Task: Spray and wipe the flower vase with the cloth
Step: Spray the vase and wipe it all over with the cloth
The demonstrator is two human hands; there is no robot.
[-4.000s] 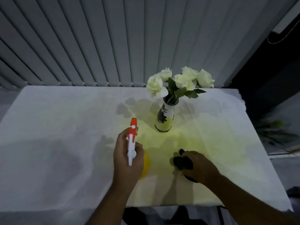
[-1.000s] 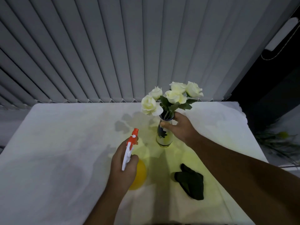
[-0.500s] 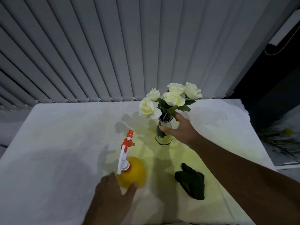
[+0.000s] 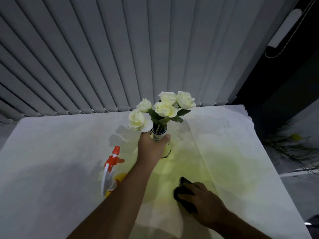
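Glossy vase, matt dark cloth, plastic spray bottle.

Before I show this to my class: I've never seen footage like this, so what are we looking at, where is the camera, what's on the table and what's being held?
No machine here: these are a person's two bare hands, filmed by one wide-angle camera worn on the head, looking down. The left hand grips the flower vase, which holds white roses. The right hand rests on a dark cloth lying on the white-covered table. A spray bottle with an orange nozzle stands on the table beside the left arm, unheld. Grey blinds hang behind.
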